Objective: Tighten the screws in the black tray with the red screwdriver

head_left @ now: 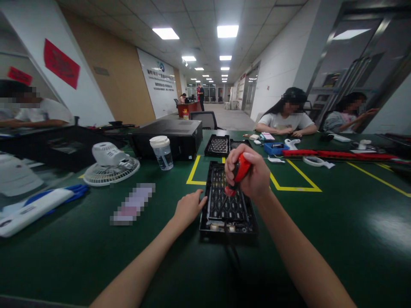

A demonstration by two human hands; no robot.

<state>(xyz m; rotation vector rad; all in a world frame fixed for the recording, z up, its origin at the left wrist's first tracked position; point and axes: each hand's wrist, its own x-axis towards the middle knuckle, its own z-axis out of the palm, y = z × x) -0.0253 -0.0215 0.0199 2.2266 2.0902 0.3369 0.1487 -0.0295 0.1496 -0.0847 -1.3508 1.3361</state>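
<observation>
A black rectangular module [228, 204] with a gridded inner face lies flat on the green table in front of me. My right hand [248, 173] is closed round the red handle of a screwdriver [238, 172], held upright with its tip down on the module's middle. My left hand [189, 208] rests on the table against the module's left edge, fingers loosely curled, one fingertip touching the frame.
A small white fan [111, 164] and a lidded plastic cup [162, 152] stand at the left, before a black case [168, 137]. A second black tray [218, 145] and a blue box [275, 148] lie beyond. Yellow tape lines [295, 175] mark the table. Other people sit across and left.
</observation>
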